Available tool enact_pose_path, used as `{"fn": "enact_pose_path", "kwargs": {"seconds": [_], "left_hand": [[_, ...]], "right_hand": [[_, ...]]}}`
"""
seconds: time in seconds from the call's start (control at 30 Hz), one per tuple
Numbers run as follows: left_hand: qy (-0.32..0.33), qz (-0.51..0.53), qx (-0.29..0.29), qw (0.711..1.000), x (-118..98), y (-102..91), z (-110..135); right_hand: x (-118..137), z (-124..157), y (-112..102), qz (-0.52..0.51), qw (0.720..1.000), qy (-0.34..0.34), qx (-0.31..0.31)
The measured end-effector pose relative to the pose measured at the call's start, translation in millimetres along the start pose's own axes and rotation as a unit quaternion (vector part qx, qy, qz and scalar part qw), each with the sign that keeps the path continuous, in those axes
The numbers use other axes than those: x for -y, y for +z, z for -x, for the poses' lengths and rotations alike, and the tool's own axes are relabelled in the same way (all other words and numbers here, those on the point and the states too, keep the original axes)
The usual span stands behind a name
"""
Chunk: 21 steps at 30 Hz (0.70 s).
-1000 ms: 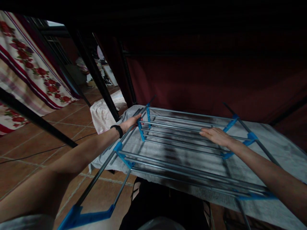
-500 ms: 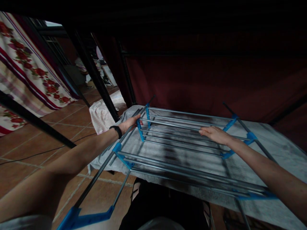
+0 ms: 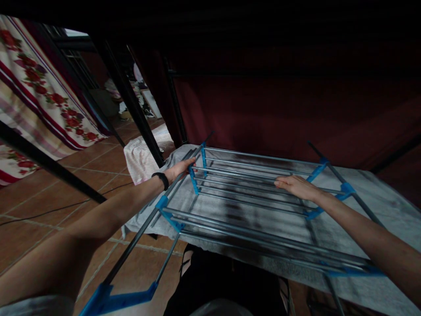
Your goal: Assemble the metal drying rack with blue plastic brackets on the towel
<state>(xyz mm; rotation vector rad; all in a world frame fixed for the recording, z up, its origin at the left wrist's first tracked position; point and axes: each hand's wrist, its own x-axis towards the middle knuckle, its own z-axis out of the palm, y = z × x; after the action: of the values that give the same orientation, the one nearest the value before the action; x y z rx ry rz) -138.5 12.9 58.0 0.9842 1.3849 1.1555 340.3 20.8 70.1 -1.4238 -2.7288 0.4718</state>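
A folding drying rack [image 3: 250,219] with silver rods and blue plastic joints lies flat in front of me over a grey cloth [image 3: 378,206]. My left hand [image 3: 179,169], a black band on its wrist, is closed round the rack's left side bar near a blue joint. My right hand [image 3: 296,184] rests palm down on the middle rods, its fingers curled over one rod near the right blue joints.
Dark red fabric [image 3: 279,109] hangs behind the rack. Black metal posts [image 3: 131,101] stand at the left. A floral sheet [image 3: 42,96] hangs at the far left over a brown tiled floor [image 3: 66,193]. A pale striped cloth [image 3: 141,158] lies beside the post.
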Motion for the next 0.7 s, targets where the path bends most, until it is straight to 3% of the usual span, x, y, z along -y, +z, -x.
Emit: {"fn": "enact_pose_path", "kwargs": {"seconds": [0.23,0.7], "left_hand": [[-0.026,0.033,-0.010,0.999,-3.2,2.2,2.2],[-0.014,0.028,-0.006,0.999,-1.4,1.9,2.5]], "right_hand": [[-7.1,-5.3,1.3,-0.053,0.999,0.006,0.010],[-6.2,-4.4,0.4,-0.062,0.998,0.003,0.005]]}}
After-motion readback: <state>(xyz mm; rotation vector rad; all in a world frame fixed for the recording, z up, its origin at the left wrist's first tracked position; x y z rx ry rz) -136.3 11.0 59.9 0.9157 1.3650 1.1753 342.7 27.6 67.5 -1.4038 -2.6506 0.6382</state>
